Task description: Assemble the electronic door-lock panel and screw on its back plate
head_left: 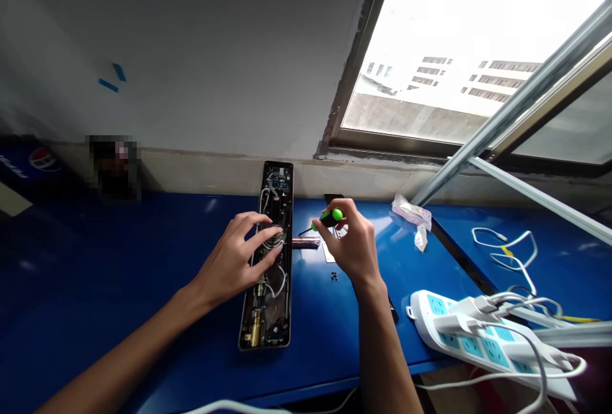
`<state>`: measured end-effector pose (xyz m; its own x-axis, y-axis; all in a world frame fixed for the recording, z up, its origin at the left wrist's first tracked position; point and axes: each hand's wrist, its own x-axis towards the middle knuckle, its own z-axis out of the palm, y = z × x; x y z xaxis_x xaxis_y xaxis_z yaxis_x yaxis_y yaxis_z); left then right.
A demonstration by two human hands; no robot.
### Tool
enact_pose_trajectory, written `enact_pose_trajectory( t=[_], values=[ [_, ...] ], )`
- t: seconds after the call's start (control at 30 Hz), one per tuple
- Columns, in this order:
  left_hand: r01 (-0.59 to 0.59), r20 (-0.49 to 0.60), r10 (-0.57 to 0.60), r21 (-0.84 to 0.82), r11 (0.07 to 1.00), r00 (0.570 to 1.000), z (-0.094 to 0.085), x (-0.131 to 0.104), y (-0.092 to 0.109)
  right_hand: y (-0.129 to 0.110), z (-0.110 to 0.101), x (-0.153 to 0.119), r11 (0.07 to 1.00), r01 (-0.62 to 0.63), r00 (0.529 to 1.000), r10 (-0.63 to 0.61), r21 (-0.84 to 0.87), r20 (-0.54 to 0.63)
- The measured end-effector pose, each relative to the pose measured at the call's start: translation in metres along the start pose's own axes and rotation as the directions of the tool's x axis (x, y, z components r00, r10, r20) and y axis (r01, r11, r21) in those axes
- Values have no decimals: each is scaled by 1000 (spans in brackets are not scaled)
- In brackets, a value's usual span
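A long black housing (275, 302) lies open on the blue table, with wires, a circuit board at its far end and a brass cylinder (255, 331) at its near end. The fingers of my left hand (246, 248) curve over a round part (273, 238) with coiled wire near the middle of the housing. To the right, my right hand (351, 242) is closed on a green and black screwdriver (329, 217), its shaft pointing left toward the housing. Beneath the screwdriver is a copper-coloured bundle (306, 243). Several small dark screws (334, 276) sit near my right wrist.
A white power strip (473, 337) with plugs and cables occupies the right front. Behind it lies a coiled white cable (521, 254). A crumpled plastic packet (412, 212) rests near the metal frame (442, 171). A Pepsi-marked box (36, 168) stands far left.
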<state>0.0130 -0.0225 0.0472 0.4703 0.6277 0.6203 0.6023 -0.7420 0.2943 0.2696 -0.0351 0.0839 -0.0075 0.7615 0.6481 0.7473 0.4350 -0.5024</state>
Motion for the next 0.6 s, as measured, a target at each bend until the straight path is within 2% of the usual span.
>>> enact_pose_trajectory(
  t=[0.07, 0.1, 0.17, 0.23, 0.3, 0.4, 0.6],
  values=[
    [79, -68, -78, 13, 997, 995, 8, 7, 0, 1, -2, -1, 991, -102, 985, 112, -82, 134],
    [125, -90, -124, 3, 992, 988, 12, 11, 0, 1, -4, -1, 978, -153, 958, 181, -139, 221],
    [181, -77, -183, -38, 983, 980, 21, 15, 1, 0, -5, -1, 942, -221, 869, 307, -252, 388],
    [186, -36, -189, -84, 979, 981, 28, 18, 3, 0, -3, -2, 918, -244, 780, 378, -314, 498],
    [183, -14, -186, -118, 976, 982, 32, 19, 6, 1, 3, -5, 912, -240, 731, 395, -333, 556],
    [213, 3, -215, -145, 966, 977, 36, 18, 11, 2, 16, -8, 912, -208, 694, 393, -354, 603],
    [209, 22, -208, -119, 971, 978, 39, 12, 17, 6, 34, -11, 911, -190, 674, 393, -367, 626]
  ],
)
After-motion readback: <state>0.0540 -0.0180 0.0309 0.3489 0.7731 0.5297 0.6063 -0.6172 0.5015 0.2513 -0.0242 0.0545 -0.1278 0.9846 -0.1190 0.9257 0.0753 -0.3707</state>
